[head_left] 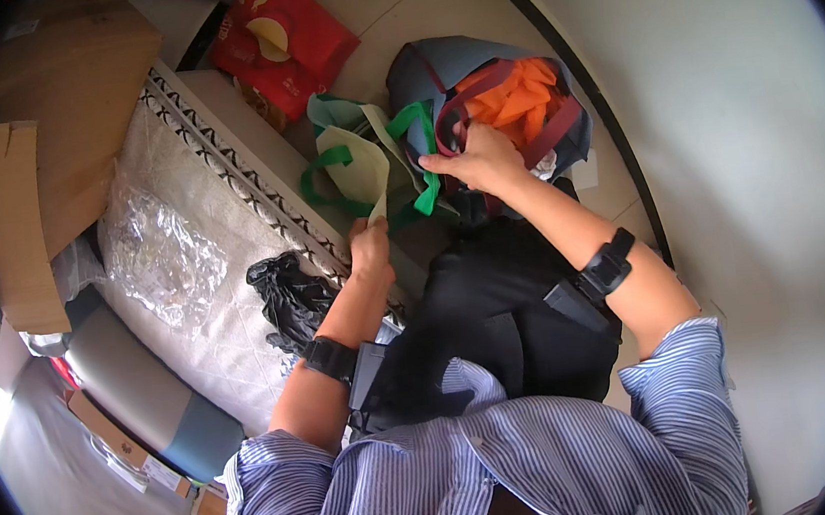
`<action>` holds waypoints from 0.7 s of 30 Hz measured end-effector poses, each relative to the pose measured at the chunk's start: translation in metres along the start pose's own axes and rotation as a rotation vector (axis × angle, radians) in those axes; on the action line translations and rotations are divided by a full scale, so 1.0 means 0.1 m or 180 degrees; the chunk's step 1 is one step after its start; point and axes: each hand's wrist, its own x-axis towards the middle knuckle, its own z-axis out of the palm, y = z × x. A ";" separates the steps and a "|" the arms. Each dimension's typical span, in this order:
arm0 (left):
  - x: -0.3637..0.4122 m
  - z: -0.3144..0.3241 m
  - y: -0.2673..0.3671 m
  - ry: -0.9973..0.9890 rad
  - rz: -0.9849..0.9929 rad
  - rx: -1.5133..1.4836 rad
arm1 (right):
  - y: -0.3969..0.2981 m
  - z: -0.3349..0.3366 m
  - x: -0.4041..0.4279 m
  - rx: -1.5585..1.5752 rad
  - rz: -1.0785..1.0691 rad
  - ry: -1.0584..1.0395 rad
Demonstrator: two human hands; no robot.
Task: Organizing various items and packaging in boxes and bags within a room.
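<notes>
My left hand (370, 250) pinches the near rim of a cream-lined tote bag (354, 169) with green handles. That bag stands with its mouth spread beside the mattress. To its right is a blue-grey bag (415, 80) with dark red handles, and crumpled orange material (517, 103) fills its opening. My right hand (485, 155) is at the left side of this bag, fingers curled at a dark red handle (449, 121) and thumb stretched towards a green handle (428, 135). The inside of the cream-lined bag is mostly hidden.
A red printed bag (284, 45) lies on the tiled floor beyond. On the mattress (213, 226) at left are clear plastic wrap (164, 261), a black plastic bag (289, 300) and a large cardboard box (76, 74). A white wall (740, 147) rises at right.
</notes>
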 end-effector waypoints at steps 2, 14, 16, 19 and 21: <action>0.05 -0.09 -0.06 -0.0107 0.0134 -0.0217 | -0.07 0.04 0.03 -0.0049 0.0184 -0.0277; -0.20 -0.09 0.20 -0.0843 0.0344 -0.2031 | -0.33 -0.67 -0.12 0.2766 -0.0290 -0.0254; -0.15 -0.09 0.23 -0.0984 0.0430 -0.2176 | -0.43 -0.77 -0.09 0.2810 -0.0427 -0.0189; -0.10 -0.10 0.27 -0.1007 0.0614 -0.2233 | -0.54 -0.89 -0.08 0.2770 -0.0633 -0.0151; -0.07 -0.09 0.32 -0.1028 0.0764 -0.2227 | -0.55 -0.93 -0.08 0.2874 -0.0785 -0.0204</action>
